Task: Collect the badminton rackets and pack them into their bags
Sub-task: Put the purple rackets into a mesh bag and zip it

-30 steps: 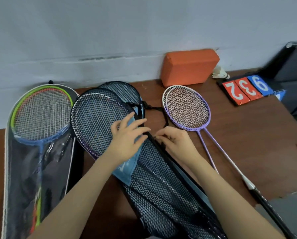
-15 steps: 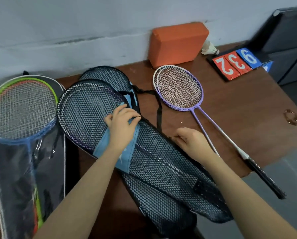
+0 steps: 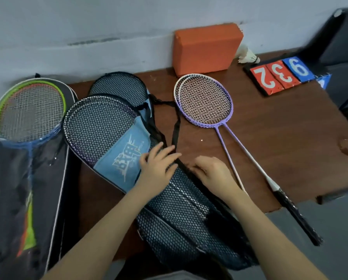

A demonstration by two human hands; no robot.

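Observation:
A black mesh racket bag with a blue panel (image 3: 124, 158) lies slanted across the table's middle, with a purple racket frame showing through its mesh. A second mesh bag (image 3: 118, 85) lies under it. My left hand (image 3: 157, 168) rests with straight fingers on the top bag's right edge, by the black strap (image 3: 176, 128). My right hand (image 3: 215, 172) is beside it, fingers curled down onto the bag's dark edge and pinching it. Two purple-and-white rackets (image 3: 205, 100) lie loose on the table to the right, handles toward me.
A dark bag with a clear front (image 3: 11, 188) at the left holds green, orange and blue rackets. An orange block (image 3: 205, 47), a shuttlecock (image 3: 247, 56) and a number flip board (image 3: 280, 77) stand along the back. The table edge (image 3: 290, 205) is at the near right.
My left hand has slid off the blue panel to the bag's right edge. My right hand has moved up along that edge, closer to the left hand.

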